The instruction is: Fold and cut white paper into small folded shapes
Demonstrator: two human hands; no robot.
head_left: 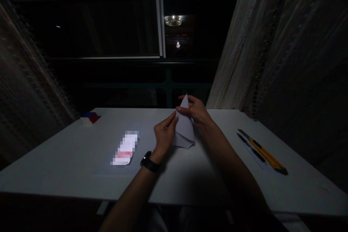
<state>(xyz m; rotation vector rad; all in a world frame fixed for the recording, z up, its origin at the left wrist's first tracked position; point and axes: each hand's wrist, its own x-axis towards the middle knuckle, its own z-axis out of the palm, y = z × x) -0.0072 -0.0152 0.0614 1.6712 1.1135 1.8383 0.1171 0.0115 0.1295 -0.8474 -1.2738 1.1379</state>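
A folded sheet of white paper (185, 128), shaped like a cone with its point upward, is held up over the table. My left hand (165, 132) pinches its left edge between thumb and fingers; a dark watch is on that wrist. My right hand (197, 110) grips the paper near its tip, thumb across the front and fingers behind. The right fingers are partly hidden by the paper. At the lower end the paper opens out, with a folded edge showing across it.
On the white table (67, 159), a lit phone (126, 148) lies left on a pale sheet. A blue, red and white cube (89, 117) sits far left. To the right lie a yellow utility knife (265, 152) and a dark pen-like tool (251, 147). Curtains (236, 43) flank the window.
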